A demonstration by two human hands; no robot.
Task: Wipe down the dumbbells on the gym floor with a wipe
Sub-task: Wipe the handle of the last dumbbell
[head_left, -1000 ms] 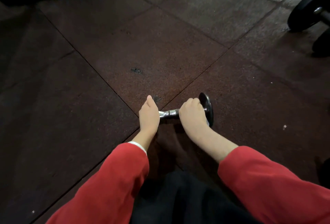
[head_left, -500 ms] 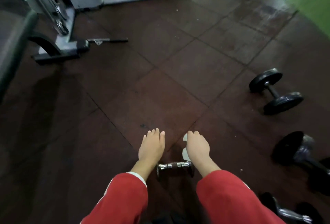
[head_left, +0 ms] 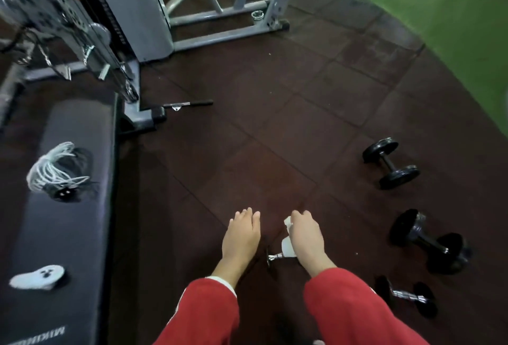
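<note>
Underfoot dark rubber tiles, green turf beyond.

Small chrome-handled dumbbell lies on the dark floor — white wipe bunched over its handle.

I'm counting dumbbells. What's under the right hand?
Under the right hand, which holds a white wipe, a small dumbbell's chrome handle and one end show. The hand and sleeve cover its other end.

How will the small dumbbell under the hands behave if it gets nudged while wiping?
The small dumbbell has round ends and lies on flat rubber floor, so it will probably roll if pushed sideways. Its chrome handle looks smooth, likely slippery under the wipe held by the right hand. The left hand is open beside it, not steadying it.
</note>
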